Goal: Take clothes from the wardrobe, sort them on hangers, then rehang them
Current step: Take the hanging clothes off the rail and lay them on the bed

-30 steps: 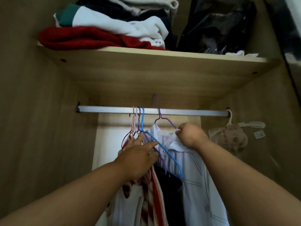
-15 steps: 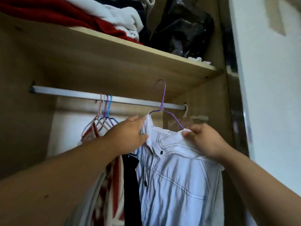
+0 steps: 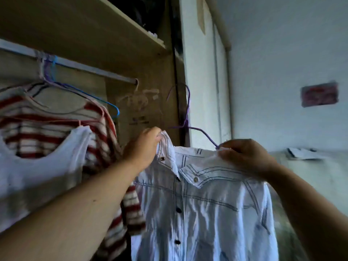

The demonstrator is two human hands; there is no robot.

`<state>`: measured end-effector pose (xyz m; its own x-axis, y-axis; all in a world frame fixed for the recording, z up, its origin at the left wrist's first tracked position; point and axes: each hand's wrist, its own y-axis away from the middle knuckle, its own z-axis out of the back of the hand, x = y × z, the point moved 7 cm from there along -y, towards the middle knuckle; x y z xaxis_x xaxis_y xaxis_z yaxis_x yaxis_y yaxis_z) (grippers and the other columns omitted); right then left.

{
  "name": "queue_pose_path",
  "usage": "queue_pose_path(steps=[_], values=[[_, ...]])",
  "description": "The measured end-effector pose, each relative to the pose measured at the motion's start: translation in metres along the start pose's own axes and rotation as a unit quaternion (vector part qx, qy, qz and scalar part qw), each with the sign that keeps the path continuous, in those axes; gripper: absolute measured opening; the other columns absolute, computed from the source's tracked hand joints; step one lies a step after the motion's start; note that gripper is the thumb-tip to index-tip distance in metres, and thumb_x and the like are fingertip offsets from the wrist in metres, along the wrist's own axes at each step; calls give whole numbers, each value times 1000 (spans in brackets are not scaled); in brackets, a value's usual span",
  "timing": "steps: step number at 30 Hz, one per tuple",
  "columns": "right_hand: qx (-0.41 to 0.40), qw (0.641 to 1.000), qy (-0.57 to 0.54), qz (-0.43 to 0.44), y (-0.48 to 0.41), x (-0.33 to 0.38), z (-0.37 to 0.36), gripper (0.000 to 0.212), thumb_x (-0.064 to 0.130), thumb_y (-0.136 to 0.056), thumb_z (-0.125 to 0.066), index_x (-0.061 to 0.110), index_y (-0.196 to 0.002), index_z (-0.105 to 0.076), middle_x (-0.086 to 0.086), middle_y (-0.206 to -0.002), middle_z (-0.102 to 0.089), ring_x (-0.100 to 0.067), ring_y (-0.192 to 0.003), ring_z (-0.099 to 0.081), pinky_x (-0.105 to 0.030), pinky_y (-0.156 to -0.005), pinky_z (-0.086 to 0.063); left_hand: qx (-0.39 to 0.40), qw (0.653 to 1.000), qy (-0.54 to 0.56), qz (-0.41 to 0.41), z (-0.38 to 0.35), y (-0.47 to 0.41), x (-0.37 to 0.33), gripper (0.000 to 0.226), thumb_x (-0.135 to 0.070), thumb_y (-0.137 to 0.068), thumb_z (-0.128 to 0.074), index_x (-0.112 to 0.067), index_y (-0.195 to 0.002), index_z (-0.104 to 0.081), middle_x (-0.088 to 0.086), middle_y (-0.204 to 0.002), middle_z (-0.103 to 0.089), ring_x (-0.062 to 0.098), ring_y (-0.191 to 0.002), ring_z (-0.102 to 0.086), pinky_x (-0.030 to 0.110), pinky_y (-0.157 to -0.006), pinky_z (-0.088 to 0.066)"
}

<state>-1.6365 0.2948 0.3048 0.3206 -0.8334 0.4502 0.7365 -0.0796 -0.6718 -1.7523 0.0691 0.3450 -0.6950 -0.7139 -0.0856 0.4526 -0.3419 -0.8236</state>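
Right of rail (image 3: pixel 85 68) | our left hand (image 3: pixel 143 148) pinches white shirt (image 3: pixel 207 213) collar | right hand (image 3: pixel 245 157) pinches shoulder over purple hanger (image 3: pixel 186 112)

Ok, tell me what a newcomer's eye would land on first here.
The white shirt with dark stitching, centre-right, draws the eye. It hangs on a purple hanger whose hook is clear of the rail, and the left hand and right hand grip its shoulders. Next comes the red-and-white striped top at the left, hanging from the rail behind a white vest.
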Motion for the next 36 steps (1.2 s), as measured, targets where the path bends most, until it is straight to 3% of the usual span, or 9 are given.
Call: queue_pose_path(steps=[3,6,11,15,18,24,31,33,36], values=[[-38,991,80,-99,69,-8,12,31,38,-88,-56,21,-62,-59,4,-56,-51,-14,-63,-52,-28,-57,-39,8,996,87,-28,-15,47,-31,13,-18,-94,-52,-7,-91,-58,16,-93,-61,35,-88,-57,35,-65,-37],[-55,969,136,-199,143,-10,25,34,37,-92,-50,17,-65,-52,-9,-72,-58,-28,-76,-54,-33,-63,-38,51,986,139,-75,-28,88,-68,15,-19,-92,-52,-7,-93,-61,15,-90,-61,35,-83,-58,37,-67,-44],[-55,938,134,-315,263,-10,44,32,38,-93,-49,12,-77,-59,-13,-83,-61,-29,-83,-55,-31,-66,-35,159,952,247,-85,-51,147,-120,23,-37,-90,-52,-17,-96,-61,7,-89,-66,29,-81,-61,37,-71,-50],[-63,903,128,-405,358,-5,58,38,38,-92,-52,15,-62,-48,-2,-70,-52,-21,-77,-49,-28,-64,-31,278,923,247,-95,-79,202,-149,49,-53,-86,-45,-9,-91,-67,13,-93,-69,30,-90,-63,39,-77,-49],[-58,870,127,-473,429,1,72,42,38,-93,-51,15,-58,-46,4,-60,-45,-17,-68,-44,-27,-55,-33,346,891,271,-114,-87,245,-187,46,-51,-83,-46,-13,-91,-70,11,-96,-70,25,-94,-63,35,-79,-46],[-82,796,59,-597,588,15,100,43,41,-92,-51,12,-61,-49,4,-58,-45,-15,-60,-42,-30,-56,-33,415,834,294,-213,-96,334,-304,30,-36,-95,-50,-15,-102,-70,9,-111,-68,26,-105,-60,27,-72,-35],[-178,684,-67,-705,779,75,151,37,40,-89,-59,5,-82,-67,-16,-79,-70,-27,-70,-64,-50,-75,-55,495,742,328,-311,-76,463,-462,36,-44,-93,-44,-17,-93,-68,6,-98,-69,24,-95,-61,28,-68,-36],[-193,659,-71,-724,823,93,166,33,36,-90,-59,5,-83,-70,-18,-84,-72,-31,-75,-68,-51,-79,-56,516,721,326,-329,-67,503,-500,35,-47,-93,-43,-20,-89,-66,6,-96,-69,26,-92,-61,31,-71,-42],[-220,614,-68,-755,884,114,187,29,32,-89,-61,6,-83,-72,-19,-85,-72,-31,-75,-69,-47,-78,-57,547,700,313,-334,-53,557,-552,33,-43,-94,-46,-21,-74,-57,2,-82,-63,24,-80,-56,31,-62,-36]])
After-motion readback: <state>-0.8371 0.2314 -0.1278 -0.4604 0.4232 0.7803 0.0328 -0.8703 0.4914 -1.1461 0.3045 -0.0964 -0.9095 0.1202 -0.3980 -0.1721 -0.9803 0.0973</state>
